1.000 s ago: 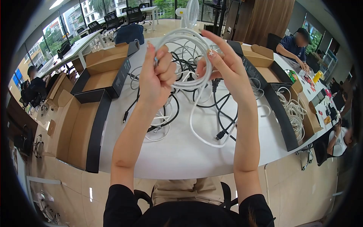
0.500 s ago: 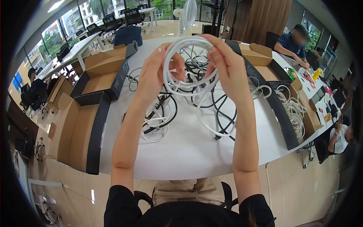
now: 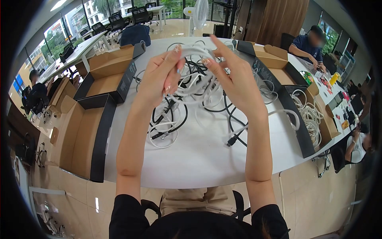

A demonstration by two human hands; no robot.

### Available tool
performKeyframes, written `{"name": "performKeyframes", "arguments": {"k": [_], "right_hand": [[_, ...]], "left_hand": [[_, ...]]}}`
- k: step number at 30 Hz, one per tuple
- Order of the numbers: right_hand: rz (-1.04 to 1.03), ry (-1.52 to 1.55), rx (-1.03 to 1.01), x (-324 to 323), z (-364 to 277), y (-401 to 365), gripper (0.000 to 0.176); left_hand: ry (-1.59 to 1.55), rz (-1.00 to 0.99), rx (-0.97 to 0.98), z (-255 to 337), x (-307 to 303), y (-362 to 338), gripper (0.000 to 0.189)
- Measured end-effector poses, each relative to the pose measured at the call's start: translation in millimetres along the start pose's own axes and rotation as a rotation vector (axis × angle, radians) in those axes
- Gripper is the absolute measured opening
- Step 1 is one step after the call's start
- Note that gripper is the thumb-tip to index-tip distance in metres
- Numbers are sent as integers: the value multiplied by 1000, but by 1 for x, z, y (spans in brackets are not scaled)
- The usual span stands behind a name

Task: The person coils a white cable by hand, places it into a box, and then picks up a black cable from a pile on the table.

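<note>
Above the table I hold a coiled white cable (image 3: 193,51), blurred along its lower part. My left hand (image 3: 161,75) is closed around the coil's left side, thumb on top. On the coil's right side my right hand (image 3: 232,73) has its thumb against the loops and its index finger stretched upward; its other fingers are partly hidden. A loose stretch of white cable (image 3: 295,118) loops out past my right forearm. Below the coil lies a tangle of black and white cables (image 3: 169,119). One black connector (image 3: 231,141) rests on the white table (image 3: 191,163).
Open black cardboard boxes (image 3: 104,139) line the left side, and more stand on the right. One right-hand box (image 3: 294,123) sits beside a pile of white cables (image 3: 310,119). A person (image 3: 310,44) sits at the far right, and a white fan (image 3: 197,16) stands behind the table.
The coil has tipped from upright and facing me to a flatter, blurred position. Its loose end has swung out to the right. My right index finger now points up.
</note>
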State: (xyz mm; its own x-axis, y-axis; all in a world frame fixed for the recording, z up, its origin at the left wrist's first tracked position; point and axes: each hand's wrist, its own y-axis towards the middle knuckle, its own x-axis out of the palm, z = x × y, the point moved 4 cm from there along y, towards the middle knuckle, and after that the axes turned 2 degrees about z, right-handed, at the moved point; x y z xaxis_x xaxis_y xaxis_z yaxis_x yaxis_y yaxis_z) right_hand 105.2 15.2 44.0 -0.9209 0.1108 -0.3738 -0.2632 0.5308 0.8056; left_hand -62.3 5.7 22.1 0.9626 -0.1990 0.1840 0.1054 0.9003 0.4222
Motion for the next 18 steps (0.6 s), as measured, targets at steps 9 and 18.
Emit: {"name": "performKeyframes", "arguments": {"k": [9,18], "right_hand": [[-96,-104,-268,4,-33,-14,61],[-860,34,60,-1,6,-21,14]], "left_hand": [[131,476,469,14,-39,4,34],[-164,422,532,17,-88,12,31]]}}
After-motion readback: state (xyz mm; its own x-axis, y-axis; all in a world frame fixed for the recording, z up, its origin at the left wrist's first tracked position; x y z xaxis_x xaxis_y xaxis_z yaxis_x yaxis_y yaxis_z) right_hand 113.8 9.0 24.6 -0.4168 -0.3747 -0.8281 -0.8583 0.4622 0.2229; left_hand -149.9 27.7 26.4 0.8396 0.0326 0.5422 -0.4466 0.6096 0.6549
